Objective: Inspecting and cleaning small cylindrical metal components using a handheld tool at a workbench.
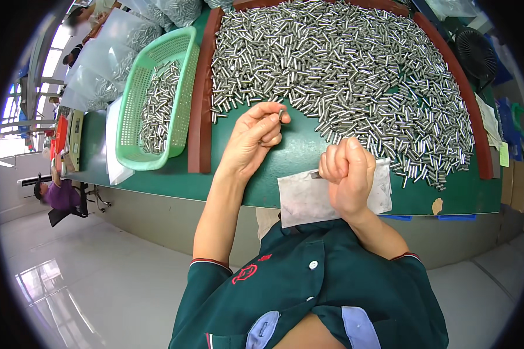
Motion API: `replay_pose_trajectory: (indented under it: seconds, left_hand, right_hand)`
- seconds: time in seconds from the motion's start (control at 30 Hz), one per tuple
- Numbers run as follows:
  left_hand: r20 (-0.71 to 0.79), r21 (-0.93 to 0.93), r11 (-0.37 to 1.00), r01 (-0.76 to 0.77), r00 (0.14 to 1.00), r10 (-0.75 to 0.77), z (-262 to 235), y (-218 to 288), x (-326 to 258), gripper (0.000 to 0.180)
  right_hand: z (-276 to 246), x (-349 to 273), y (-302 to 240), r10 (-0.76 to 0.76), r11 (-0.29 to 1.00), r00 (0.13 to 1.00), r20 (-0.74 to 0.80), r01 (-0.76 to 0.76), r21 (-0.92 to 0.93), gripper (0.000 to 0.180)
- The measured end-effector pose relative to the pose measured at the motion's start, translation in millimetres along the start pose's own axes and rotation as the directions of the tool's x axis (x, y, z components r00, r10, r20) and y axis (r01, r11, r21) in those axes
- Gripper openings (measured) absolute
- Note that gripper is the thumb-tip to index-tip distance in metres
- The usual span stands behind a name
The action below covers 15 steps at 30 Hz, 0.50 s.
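L hand [255, 138] pinched one small metal pin [282, 114] at fingertips, just beside the pin pile [343, 75]. R hand [347, 174] was fisted round a dark pin [315, 174] over the grey cloth [303, 203].

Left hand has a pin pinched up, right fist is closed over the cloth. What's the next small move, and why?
Probably carry the small metal pin in the left hand leftward and drop it into the green basket, which already holds similar pins. The right hand is fisted over the grey cloth, apparently gripping something, so it looks occupied.
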<state>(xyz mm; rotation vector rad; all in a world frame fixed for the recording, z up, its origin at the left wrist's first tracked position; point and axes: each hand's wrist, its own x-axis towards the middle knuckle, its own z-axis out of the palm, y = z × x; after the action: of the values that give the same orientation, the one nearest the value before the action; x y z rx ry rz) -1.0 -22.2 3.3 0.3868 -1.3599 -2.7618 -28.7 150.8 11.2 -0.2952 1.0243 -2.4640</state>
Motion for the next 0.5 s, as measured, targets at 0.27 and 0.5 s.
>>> replay_pose_trajectory:
  seconds: [0.27,0.5]
  left_hand:
    - [0.010,-0.011,1.000,0.008,1.000,-0.008,-0.1,-0.4,-1.4,0.016]
    - [-0.016,-0.113,0.993,0.024,1.000,-0.026,6.7,6.7,-2.3,0.033]
  right_hand:
    - [-0.2,0.0,1.3,-0.012,1.000,1.000,0.003,0.012,-0.008,0.039]
    - [-0.8,0.6,0.2,-0.007,1.000,1.000,-0.003,0.007,-0.017,0.039]
